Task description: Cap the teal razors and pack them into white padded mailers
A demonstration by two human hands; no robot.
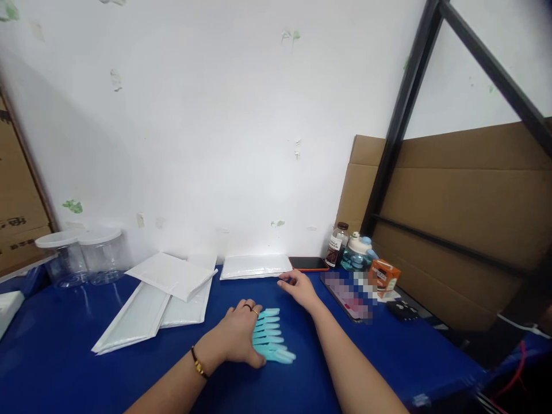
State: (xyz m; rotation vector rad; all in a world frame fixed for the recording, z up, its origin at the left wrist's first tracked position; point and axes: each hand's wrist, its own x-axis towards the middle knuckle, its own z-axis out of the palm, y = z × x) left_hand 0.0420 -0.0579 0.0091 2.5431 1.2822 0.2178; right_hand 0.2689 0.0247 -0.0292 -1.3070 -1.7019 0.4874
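Several slim turquoise plastic sticks with paler tips [268,333] lie side by side in a row on the blue tabletop. My left hand [237,333] reaches over their left ends, fingers at the far side of the row and thumb at the near side, closed around it; the covered ends are hidden. My right hand [299,289] hovers above the table beyond the row's right end, fingers loosely curved and apart, with nothing in them. Just behind its fingertips lies a white padded envelope [254,266] flat against the wall.
More white padded envelopes [172,276] overlap at the left, before two clear lidded jars [101,259]. To the right are a dark phone [309,264], another phone [345,296], a brown-capped bottle [336,246], a blue water bottle [357,256] and an orange box [383,277]. A black metal frame [399,115] rises there.
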